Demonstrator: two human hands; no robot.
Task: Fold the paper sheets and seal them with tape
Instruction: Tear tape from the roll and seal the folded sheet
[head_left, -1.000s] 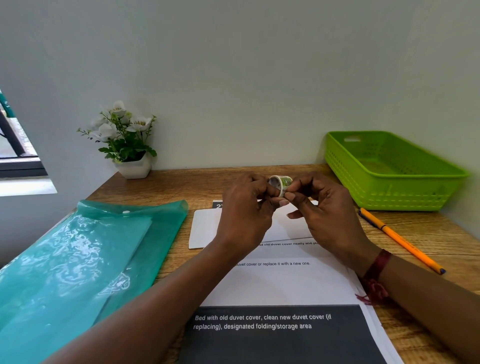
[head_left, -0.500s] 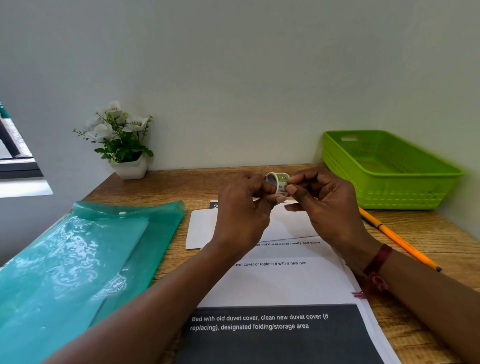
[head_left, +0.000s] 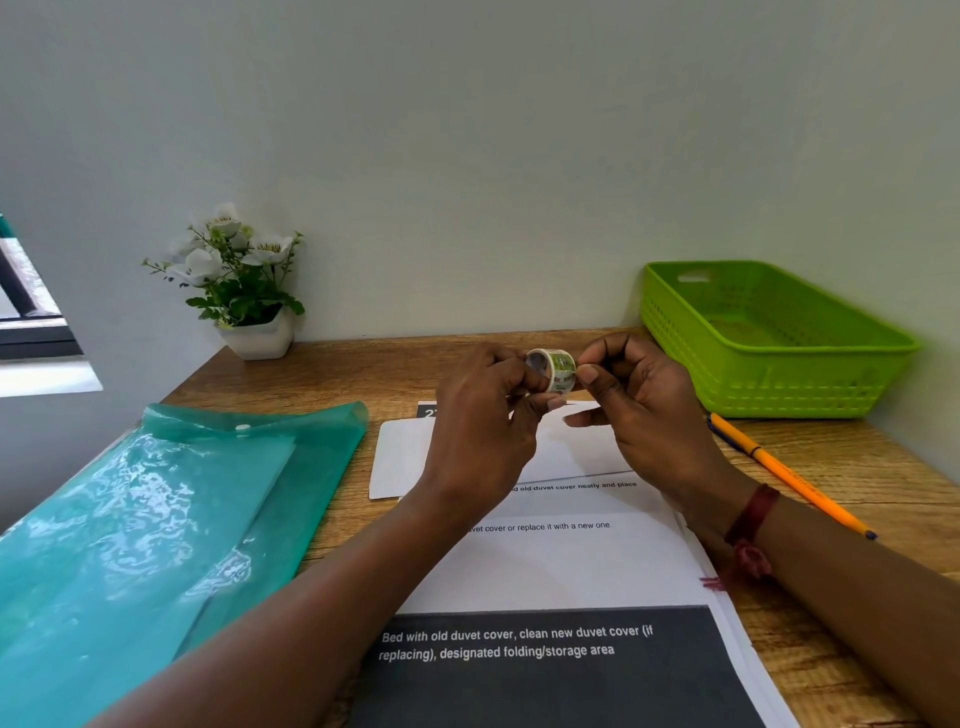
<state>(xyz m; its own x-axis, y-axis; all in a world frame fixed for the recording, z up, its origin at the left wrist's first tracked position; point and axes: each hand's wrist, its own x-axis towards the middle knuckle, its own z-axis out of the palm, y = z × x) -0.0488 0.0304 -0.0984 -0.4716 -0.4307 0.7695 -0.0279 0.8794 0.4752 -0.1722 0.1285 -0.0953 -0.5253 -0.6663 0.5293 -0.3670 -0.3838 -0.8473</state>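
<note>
A small patterned tape roll (head_left: 553, 368) is held above the desk between both hands. My left hand (head_left: 485, 431) grips the roll from the left with curled fingers. My right hand (head_left: 644, 410) pinches the roll's right edge with thumb and forefinger. Under the hands lies a folded white paper (head_left: 402, 457). It rests on a stack of printed paper sheets (head_left: 561, 566) that reaches the near edge of the desk.
A teal plastic folder (head_left: 156, 525) covers the left of the wooden desk (head_left: 363, 374). A green plastic basket (head_left: 774, 338) stands at the back right, with an orange pen (head_left: 789, 475) in front of it. A potted white flower (head_left: 239, 280) sits by the wall.
The hands turned the tape roll slightly between the fingers and kept it in about the same place. The camera shifted a little.
</note>
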